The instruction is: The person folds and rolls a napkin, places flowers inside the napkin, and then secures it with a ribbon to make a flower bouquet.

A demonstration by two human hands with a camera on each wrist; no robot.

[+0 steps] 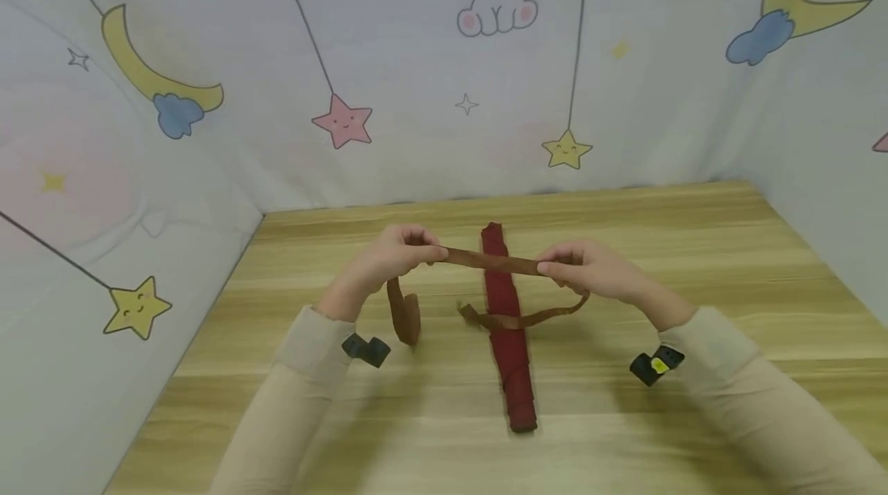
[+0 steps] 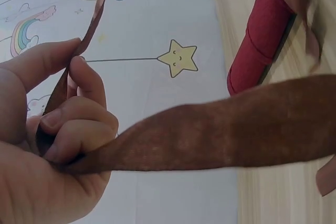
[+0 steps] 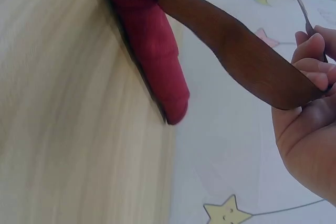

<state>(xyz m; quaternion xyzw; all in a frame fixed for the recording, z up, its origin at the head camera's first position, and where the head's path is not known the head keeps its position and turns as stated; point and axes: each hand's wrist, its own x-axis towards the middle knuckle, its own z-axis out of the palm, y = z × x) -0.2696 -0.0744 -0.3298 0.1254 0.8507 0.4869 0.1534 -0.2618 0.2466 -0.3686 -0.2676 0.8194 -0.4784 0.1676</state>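
Observation:
A brown ribbon point(image 1: 491, 260) is stretched between my two hands, above a long dark red roll of cloth point(image 1: 512, 372) lying lengthwise on the table. My left hand point(image 1: 397, 257) pinches the ribbon between thumb and forefinger, the other fingers curled over it in the left wrist view. From that hand a loose end of the ribbon point(image 2: 210, 135) hangs down. My right hand point(image 1: 598, 271) pinches the ribbon's other side, and its tail point(image 3: 241, 51) drops and crosses over the middle of the red roll. Both hands are raised over the table, one on each side of the roll.
The wood-grained table point(image 1: 694, 248) reaches back to a pale cloth backdrop point(image 1: 430, 156) printed with stars, moons and a bear. Similar cloth walls stand at the left and right. A small black device is strapped at each wrist.

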